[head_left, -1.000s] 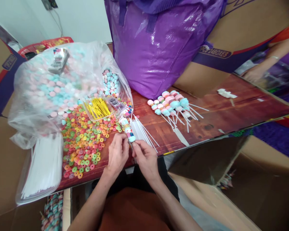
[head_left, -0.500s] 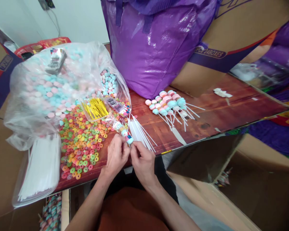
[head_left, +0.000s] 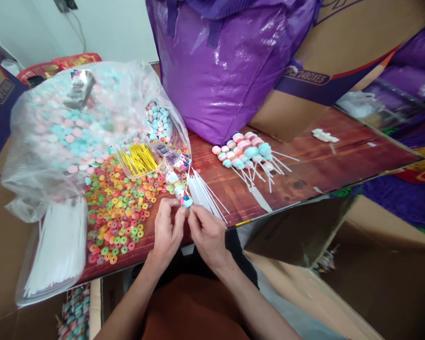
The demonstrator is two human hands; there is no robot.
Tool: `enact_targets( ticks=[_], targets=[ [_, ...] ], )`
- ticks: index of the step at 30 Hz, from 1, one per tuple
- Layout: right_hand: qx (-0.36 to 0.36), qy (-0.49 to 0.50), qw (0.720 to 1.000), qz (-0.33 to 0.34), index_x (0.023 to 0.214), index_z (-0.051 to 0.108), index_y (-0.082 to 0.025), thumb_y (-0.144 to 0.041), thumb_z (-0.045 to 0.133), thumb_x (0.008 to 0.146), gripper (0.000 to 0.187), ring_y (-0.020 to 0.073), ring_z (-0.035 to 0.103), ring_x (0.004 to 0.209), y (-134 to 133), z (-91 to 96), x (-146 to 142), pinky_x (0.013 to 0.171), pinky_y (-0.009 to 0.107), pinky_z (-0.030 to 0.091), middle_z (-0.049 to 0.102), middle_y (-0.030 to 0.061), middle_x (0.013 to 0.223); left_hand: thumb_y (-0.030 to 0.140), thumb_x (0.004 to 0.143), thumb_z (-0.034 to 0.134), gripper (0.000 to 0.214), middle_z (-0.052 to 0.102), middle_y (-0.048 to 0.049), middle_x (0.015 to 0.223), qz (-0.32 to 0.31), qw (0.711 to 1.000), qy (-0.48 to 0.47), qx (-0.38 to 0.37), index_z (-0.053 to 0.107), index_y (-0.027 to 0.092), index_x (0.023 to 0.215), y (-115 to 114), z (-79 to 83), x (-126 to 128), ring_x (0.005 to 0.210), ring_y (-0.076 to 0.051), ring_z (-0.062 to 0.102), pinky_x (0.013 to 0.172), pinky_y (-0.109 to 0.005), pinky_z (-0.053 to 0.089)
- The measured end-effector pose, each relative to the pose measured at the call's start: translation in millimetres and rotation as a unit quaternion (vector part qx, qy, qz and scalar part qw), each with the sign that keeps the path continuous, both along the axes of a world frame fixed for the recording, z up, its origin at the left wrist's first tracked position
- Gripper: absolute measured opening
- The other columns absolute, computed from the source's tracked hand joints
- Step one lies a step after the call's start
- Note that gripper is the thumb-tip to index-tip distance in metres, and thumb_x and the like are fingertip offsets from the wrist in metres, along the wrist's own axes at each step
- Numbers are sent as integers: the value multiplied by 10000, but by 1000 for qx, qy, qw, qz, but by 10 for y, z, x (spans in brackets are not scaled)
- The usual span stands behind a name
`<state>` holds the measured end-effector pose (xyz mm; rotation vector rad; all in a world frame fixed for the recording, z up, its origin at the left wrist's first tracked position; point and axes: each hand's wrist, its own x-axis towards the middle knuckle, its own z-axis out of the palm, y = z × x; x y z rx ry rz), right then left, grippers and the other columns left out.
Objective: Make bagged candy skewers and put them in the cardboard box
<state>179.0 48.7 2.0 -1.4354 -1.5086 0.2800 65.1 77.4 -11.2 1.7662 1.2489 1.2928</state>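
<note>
A candy skewer (head_left: 180,191) in a clear printed wrapper leans away from me at the table's front edge, its marshmallows pale blue, white and pink. At its lower end my left hand (head_left: 168,229) is closed, thumb and forefinger pinching the wrapper. From the other side my right hand (head_left: 208,232) pinches the same end, fingertips close to the left thumb; the stick there is mostly hidden by fingers. Just right of the skewer lie loose white sticks (head_left: 203,191). Beyond it are a tub of yellow twist ties (head_left: 139,159) and a pack of printed wrappers (head_left: 168,152).
Ring gummies (head_left: 118,203) spread across the left of the table (head_left: 293,184). Behind them sits a clear bag of marshmallows (head_left: 38,123); nearer lies a bag of white sticks (head_left: 56,248). Unwrapped marshmallow skewers (head_left: 246,150) are piled at right, before a purple bag (head_left: 230,71).
The wrapped skewer's top has swung slightly up and left, showing more of its length. My left fingers have shifted at its base. The whole view has moved a little.
</note>
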Motion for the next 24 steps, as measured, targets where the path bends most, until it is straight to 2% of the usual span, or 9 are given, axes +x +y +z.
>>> enact_targets(
  ticks=[8, 14, 19, 24],
  targets=[
    [-5, -22, 1000, 0, 826, 646, -208, -174, 416, 989, 283, 151, 619, 646, 5, -55, 10, 650, 253, 461, 668, 34, 709, 189, 940, 545, 98, 670, -31, 926, 20, 997, 56, 52, 625, 228, 982, 44, 22, -46, 876, -169, 645, 814, -299, 514],
    [6, -18, 1000, -11, 830, 638, -209, -167, 434, 984, 259, 140, 619, 616, 10, -61, -4, 624, 238, 463, 671, 23, 702, 149, 929, 529, 158, 670, -39, 907, 22, 992, 95, 80, 639, 223, 1016, 38, -21, -63, 829, -162, 654, 787, -283, 516],
    [1, -5, 1000, -9, 824, 633, -201, -156, 464, 967, 226, 134, 612, 602, 0, -38, -25, 619, 233, 461, 669, 17, 699, 166, 910, 548, 91, 642, -20, 847, 28, 992, 111, 59, 609, 216, 955, 59, -67, -67, 753, -148, 626, 718, -263, 497],
    [-22, 14, 1000, -7, 819, 637, -201, -176, 479, 968, 219, 123, 584, 564, -6, -29, -27, 582, 229, 447, 649, 4, 675, 226, 940, 535, 112, 688, -42, 927, 37, 999, 38, -3, 637, 211, 983, 62, -29, -53, 838, -164, 648, 783, -286, 506]
  ],
)
